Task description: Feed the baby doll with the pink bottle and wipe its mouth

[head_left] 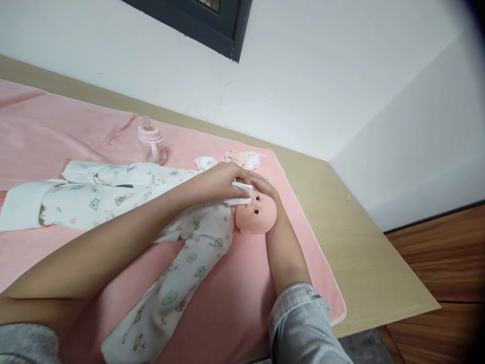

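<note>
A baby doll [254, 218] in white printed clothes lies on its back on the pink blanket [242, 283], its head to the right. My left hand [223, 183] pinches a folded white wipe [242, 193] between thumb and fingers, against the lower part of the doll's face by the mouth. Around the far side of the doll's head curves my right hand [264, 185], holding the head from behind. Its fingers reach toward the left hand and are partly hidden. The doll's printed sleeve [170, 293] stretches toward me.
A baby bottle [151, 144] with a pink collar and handle stands on the blanket beyond the doll's legs. Past the hands lies a small clear plastic packet [244, 158]. The wooden board [341, 222] under the blanket ends on the right; a white wall [295, 91] rises behind.
</note>
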A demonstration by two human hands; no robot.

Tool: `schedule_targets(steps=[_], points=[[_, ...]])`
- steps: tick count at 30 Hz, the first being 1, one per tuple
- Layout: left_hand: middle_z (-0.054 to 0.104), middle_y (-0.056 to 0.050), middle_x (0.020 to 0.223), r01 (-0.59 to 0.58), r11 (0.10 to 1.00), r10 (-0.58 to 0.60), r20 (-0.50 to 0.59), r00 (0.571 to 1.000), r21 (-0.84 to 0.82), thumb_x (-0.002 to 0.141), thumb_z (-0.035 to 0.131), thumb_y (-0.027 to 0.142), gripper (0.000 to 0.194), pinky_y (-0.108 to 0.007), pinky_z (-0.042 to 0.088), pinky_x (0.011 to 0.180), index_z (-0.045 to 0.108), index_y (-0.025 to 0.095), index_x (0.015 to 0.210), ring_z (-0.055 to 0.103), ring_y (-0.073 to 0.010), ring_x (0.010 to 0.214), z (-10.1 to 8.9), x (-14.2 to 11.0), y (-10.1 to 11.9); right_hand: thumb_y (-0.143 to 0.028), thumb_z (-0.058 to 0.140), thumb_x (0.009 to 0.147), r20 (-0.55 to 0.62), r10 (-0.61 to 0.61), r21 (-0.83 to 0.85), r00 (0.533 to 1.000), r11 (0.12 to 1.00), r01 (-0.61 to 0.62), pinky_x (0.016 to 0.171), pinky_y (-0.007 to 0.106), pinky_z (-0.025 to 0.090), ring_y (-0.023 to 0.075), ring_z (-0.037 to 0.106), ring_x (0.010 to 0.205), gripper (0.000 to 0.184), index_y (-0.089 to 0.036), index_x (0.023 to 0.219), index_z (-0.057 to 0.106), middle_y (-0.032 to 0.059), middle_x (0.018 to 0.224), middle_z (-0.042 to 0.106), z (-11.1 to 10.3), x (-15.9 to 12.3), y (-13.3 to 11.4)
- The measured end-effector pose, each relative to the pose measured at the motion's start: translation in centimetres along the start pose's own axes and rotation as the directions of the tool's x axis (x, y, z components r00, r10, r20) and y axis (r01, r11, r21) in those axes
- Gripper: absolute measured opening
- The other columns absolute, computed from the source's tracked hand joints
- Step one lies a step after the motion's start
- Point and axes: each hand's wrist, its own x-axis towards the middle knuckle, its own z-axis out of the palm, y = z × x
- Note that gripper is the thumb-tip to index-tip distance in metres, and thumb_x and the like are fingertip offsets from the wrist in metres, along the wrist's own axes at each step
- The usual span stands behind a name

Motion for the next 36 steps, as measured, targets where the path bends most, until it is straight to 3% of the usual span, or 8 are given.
schedule_targets(steps=[5, 9, 17, 23, 28, 31, 34, 36], points=[[0.064, 0.000, 0.070, 0.126, 0.991, -0.118, 0.140, 0.983, -0.045, 0.075, 0.060, 0.030, 0.015, -0.028, 0.035, 0.050, 0.068, 0.019, 0.080, 0.055, -0.0166, 0.055, 0.3, -0.2, 0.5, -0.022, 0.067, 0.084, 0.085, 0.048, 0.168, 0.995, 0.984, -0.062, 0.107, 0.039, 0.053, 0.0201, 0.069, 0.106, 0.028, -0.024, 0.112, 0.066, 0.0025, 0.109, 0.074, -1.6, 1.9, 1.5], [0.064, 0.000, 0.071, 0.121, 0.992, -0.113, 0.142, 0.983, -0.043, 0.075, 0.059, 0.028, 0.013, -0.028, 0.035, 0.049, 0.068, 0.020, 0.081, 0.056, -0.0164, 0.053, 0.5, -0.3, 0.6, -0.023, 0.065, 0.086, 0.108, 0.034, 0.184, 0.994, 0.981, -0.053, 0.107, 0.038, 0.052, 0.0201, 0.069, 0.107, 0.028, -0.023, 0.113, 0.066, 0.0029, 0.111, 0.075, -1.8, 2.1, 1.6], [0.062, 0.001, 0.066, 0.065, 0.998, -0.064, 0.046, 0.997, -0.008, 0.076, 0.060, 0.027, 0.010, -0.028, 0.034, 0.052, 0.064, 0.018, 0.074, 0.053, -0.0159, 0.055, 0.4, -0.1, 0.8, -0.026, 0.070, 0.084, 0.071, 0.056, 0.163, 0.996, 0.984, -0.067, 0.102, 0.041, 0.055, 0.0227, 0.068, 0.107, 0.024, -0.025, 0.108, 0.067, 0.0016, 0.109, 0.075, -0.7, 0.8, 0.4], [0.063, 0.001, 0.071, 0.011, 0.998, -0.009, -0.023, 1.000, 0.069, 0.079, 0.058, 0.027, 0.012, -0.028, 0.032, 0.055, 0.063, 0.018, 0.075, 0.052, -0.0160, 0.060, 0.7, 0.1, 0.0, -0.025, 0.073, 0.081, 0.071, 0.044, 0.155, 0.997, 0.986, -0.055, 0.101, 0.040, 0.055, 0.0204, 0.068, 0.096, 0.022, -0.024, 0.101, 0.066, 0.0006, 0.097, 0.074, -0.5, 0.5, 0.2], [0.065, 0.000, 0.074, -0.004, 0.993, 0.010, -0.051, 0.999, 0.122, 0.082, 0.057, 0.028, 0.014, -0.029, 0.034, 0.059, 0.064, 0.018, 0.075, 0.057, -0.0184, 0.066, 0.9, 0.2, -0.2, -0.026, 0.073, 0.082, 0.067, 0.036, 0.152, 0.997, 0.987, -0.046, 0.101, 0.043, 0.055, 0.0243, 0.068, 0.104, 0.021, -0.025, 0.101, 0.066, 0.0020, 0.097, 0.074, -0.1, 0.0, -0.2], [0.072, -0.002, 0.088, -0.002, 0.991, 0.011, -0.065, 0.998, 0.132, 0.082, 0.058, 0.026, 0.015, -0.028, 0.040, 0.067, 0.069, 0.019, 0.089, 0.064, -0.0216, 0.080, 0.7, 0.2, -0.2, -0.030, 0.074, 0.083, 0.059, 0.037, 0.162, 0.998, 0.986, -0.046, 0.101, 0.044, 0.055, 0.0261, 0.067, 0.108, 0.021, -0.025, 0.102, 0.066, 0.0025, 0.099, 0.074, 0.0, 0.1, -0.1], [0.072, -0.004, 0.108, 0.034, 0.990, -0.019, -0.106, 0.994, 0.137, 0.082, 0.060, 0.027, 0.031, -0.030, 0.045, 0.081, 0.069, 0.020, 0.110, 0.065, -0.0255, 0.101, -0.1, 0.0, -0.3, -0.032, 0.077, 0.082, 0.071, 0.023, 0.189, 0.997, 0.981, -0.036, 0.103, 0.044, 0.055, 0.0253, 0.068, 0.108, 0.024, -0.025, 0.103, 0.067, 0.0025, 0.103, 0.075, -0.4, 0.6, 0.3], [0.071, -0.004, 0.108, 0.069, 0.988, -0.050, -0.136, 0.990, 0.139, 0.082, 0.061, 0.030, 0.036, -0.031, 0.046, 0.082, 0.067, 0.021, 0.116, 0.065, -0.0266, 0.102, -0.8, -0.1, -0.5, -0.033, 0.079, 0.080, 0.089, 0.013, 0.187, 0.996, 0.982, -0.030, 0.104, 0.043, 0.054, 0.0234, 0.069, 0.107, 0.029, -0.024, 0.105, 0.067, 0.0028, 0.108, 0.074, -1.0, 0.9, 0.3]])
